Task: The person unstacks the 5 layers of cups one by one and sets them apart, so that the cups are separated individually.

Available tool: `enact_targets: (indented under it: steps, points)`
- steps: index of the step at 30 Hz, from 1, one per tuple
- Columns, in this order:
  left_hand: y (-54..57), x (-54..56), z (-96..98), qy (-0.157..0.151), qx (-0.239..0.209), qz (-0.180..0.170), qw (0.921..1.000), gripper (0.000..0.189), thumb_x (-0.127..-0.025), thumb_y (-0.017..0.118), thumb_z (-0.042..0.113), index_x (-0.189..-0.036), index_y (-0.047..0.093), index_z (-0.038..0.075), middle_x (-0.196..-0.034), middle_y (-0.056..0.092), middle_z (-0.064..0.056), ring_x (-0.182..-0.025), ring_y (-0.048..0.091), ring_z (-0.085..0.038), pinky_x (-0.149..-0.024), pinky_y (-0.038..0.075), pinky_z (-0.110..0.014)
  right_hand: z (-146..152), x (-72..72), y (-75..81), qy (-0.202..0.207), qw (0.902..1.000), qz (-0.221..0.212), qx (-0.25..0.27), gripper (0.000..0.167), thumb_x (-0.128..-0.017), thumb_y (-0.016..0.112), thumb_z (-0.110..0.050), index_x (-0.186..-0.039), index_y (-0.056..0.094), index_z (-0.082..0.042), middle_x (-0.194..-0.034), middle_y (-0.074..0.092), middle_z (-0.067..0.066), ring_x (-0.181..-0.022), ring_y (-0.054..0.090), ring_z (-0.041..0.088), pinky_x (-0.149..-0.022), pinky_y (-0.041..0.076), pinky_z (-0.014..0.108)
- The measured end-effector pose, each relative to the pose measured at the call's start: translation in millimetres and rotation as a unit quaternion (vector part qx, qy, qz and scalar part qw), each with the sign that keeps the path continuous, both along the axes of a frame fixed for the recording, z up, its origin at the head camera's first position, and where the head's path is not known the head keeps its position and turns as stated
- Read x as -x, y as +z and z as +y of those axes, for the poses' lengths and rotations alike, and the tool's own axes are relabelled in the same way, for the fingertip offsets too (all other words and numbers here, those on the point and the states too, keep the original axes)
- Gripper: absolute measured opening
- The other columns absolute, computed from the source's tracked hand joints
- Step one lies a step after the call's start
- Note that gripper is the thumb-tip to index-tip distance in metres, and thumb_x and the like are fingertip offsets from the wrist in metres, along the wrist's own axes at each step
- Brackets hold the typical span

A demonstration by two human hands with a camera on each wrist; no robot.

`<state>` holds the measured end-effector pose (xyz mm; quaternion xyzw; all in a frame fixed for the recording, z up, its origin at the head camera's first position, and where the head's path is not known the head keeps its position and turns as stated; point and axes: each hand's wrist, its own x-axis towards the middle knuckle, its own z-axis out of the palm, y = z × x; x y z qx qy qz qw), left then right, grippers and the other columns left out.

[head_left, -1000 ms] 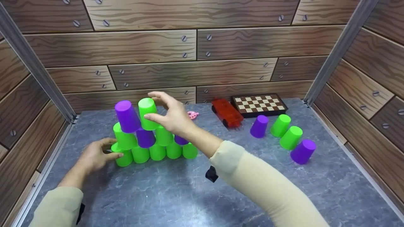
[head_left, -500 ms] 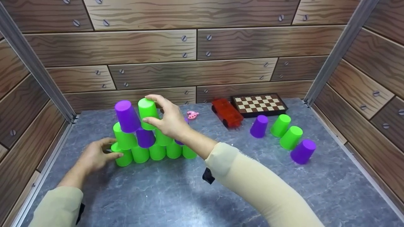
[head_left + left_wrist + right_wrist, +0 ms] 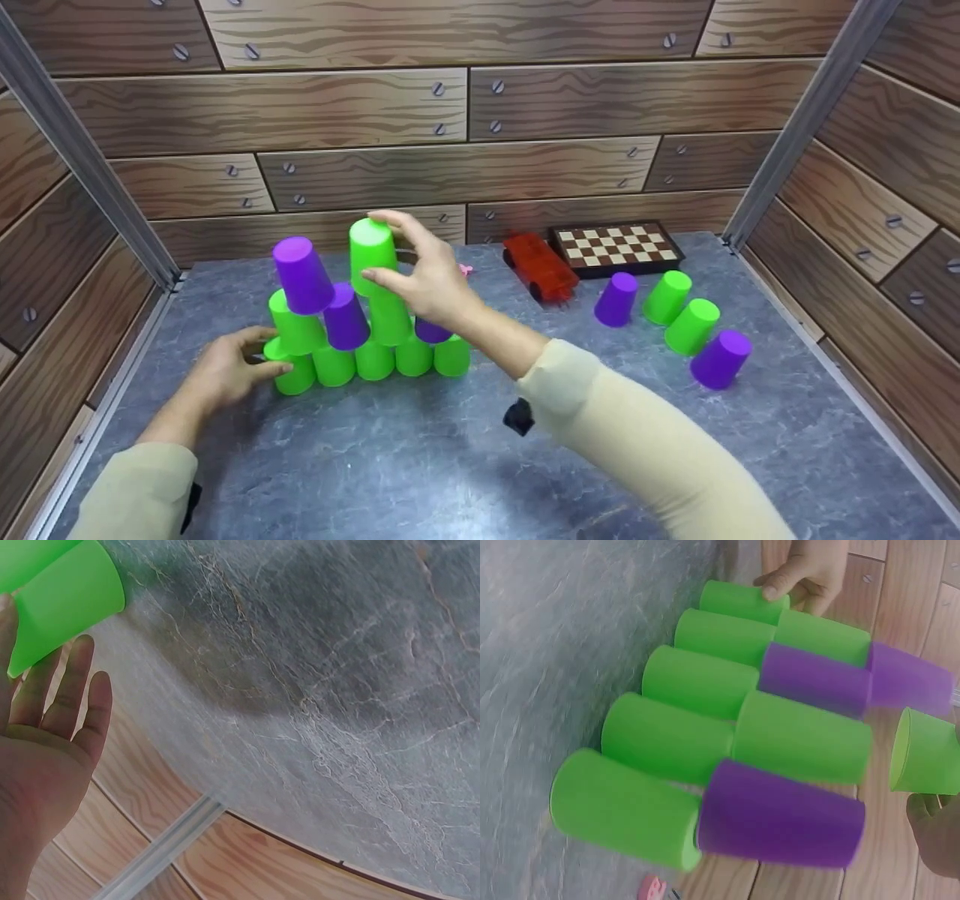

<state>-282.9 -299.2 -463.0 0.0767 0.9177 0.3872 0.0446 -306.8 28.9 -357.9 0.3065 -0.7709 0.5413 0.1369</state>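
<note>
Wood-plank-patterned walls (image 3: 360,109) with metal corner strips (image 3: 112,150) enclose a grey marbled table (image 3: 390,465) on the back, left and right sides. A cup structure stands on the left half of the table, set in from the left edge, every cup inverted. The bottom row (image 3: 374,364) has five green cups. The second row (image 3: 388,321) alternates green, purple, green, purple from the left. One upper purple cup (image 3: 303,276) sits on the third level at the left end.

The right hand (image 3: 431,285) pinches the held green cup (image 3: 373,255) upright, thumb on the near face, fingertips at the upper far side; the grip spans only the cup's width. This cup is beside the upper purple cup, a gap between them. The right wrist view shows its rim apart from the second row.

The left hand (image 3: 225,369) is at the end cup (image 3: 293,377) of the bottom row, thumb on the near side, fingers nearly straight behind; pressure cannot be determined.

Four loose cups (image 3: 692,328), two purple and two green, stand toward the right edge. A red toy car (image 3: 540,266) and a checkered board (image 3: 619,250) lie near the back edge, right of its middle. A pink object (image 3: 466,270) is mostly hidden by the right hand.
</note>
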Motion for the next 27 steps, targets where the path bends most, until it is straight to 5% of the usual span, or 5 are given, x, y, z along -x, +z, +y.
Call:
enact_targets:
  steps: [11,21,27]
  points:
    - [-0.3,0.4,-0.2,0.001,0.005,-0.011,0.9999,0.068,-0.094,0.085,0.030,-0.146,0.057,-0.002,-0.134,0.066,-0.028,-0.122,0.065,-0.047,-0.099,0.059,-0.056,69,-20.8,8.6,-0.014,0.9997,0.020,0.006,0.071,-0.090,0.086,-0.011,-0.152,0.054,-0.015,-0.140,0.066,0.004,-0.130,0.061,0.018,-0.112,0.051,0.038]
    - [1.2,-0.3,-0.6,0.001,0.017,-0.005,0.9998,0.070,-0.093,0.085,0.032,-0.146,0.056,-0.003,-0.134,0.066,-0.029,-0.121,0.065,-0.048,-0.098,0.059,-0.056,136,-33.2,-4.4,-0.025,0.9990,-0.001,0.036,0.074,-0.089,0.083,0.000,-0.155,0.050,-0.012,-0.134,0.068,0.012,-0.118,0.070,0.028,-0.101,0.059,0.038]
    - [0.0,-0.7,-0.1,-0.006,0.016,0.013,0.9998,0.065,-0.093,0.085,0.028,-0.143,0.058,-0.005,-0.129,0.069,-0.028,-0.119,0.067,-0.047,-0.096,0.060,-0.055,176,-37.5,-20.3,-0.074,0.9968,-0.018,0.024,0.075,-0.088,0.085,0.000,-0.154,0.050,-0.011,-0.132,0.069,0.011,-0.116,0.070,0.026,-0.102,0.059,0.038]
